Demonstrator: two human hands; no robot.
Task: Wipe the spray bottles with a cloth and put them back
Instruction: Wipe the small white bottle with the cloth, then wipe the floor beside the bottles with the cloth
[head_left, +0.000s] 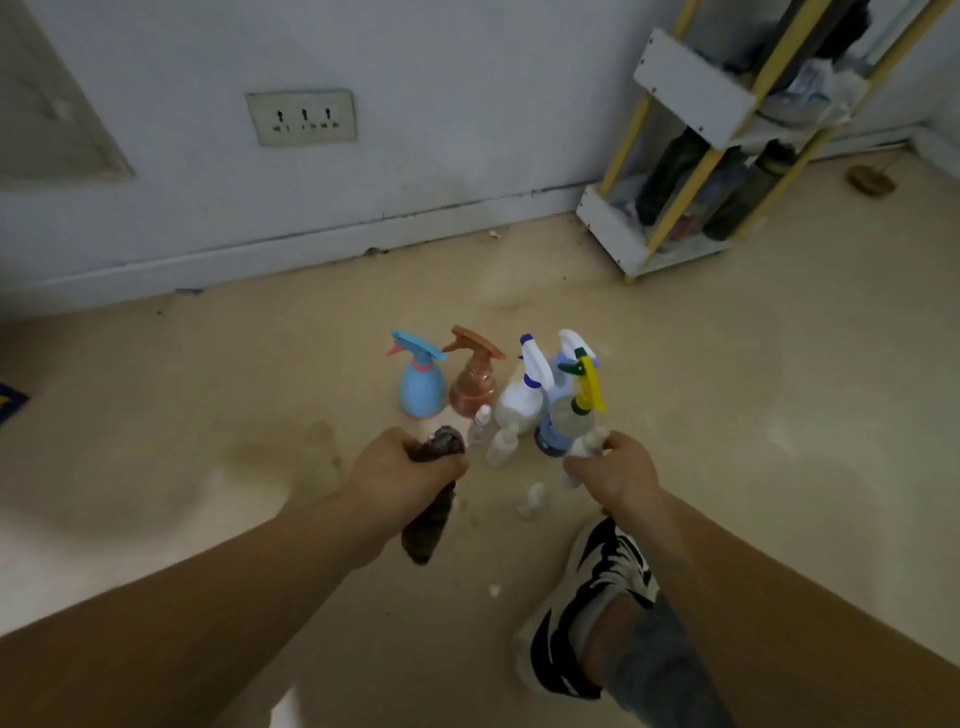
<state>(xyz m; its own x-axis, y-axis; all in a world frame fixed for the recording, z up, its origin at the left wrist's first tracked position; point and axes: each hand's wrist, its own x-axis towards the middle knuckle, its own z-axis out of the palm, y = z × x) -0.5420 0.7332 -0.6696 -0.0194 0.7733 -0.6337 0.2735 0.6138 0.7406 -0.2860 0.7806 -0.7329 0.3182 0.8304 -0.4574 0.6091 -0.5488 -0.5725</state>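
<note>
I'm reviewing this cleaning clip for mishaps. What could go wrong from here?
1. The spray bottles stand packed together on the floor; returning the small white bottle in the right hand grip could topple the yellow-trigger bottle beside it.
2. A tiny white bottle sits just ahead of the shoe and might get kicked.
3. The cloth dangling from the left hand could sweep over the small bottles nearby.

**Legible text: none found**

Wall socket plate (301, 117): small dark marks under its three openings, too blurred to read.
Clear spray bottle (566, 422), below and right of the plate: blue label band low on its body, print unreadable.
Shoe (597, 587), farther below and right of the plate: black-and-white pattern, no lettering resolved.
Mat corner (9, 406), below and far left of the plate: yellow shape on blue, cut off by the frame edge.
</note>
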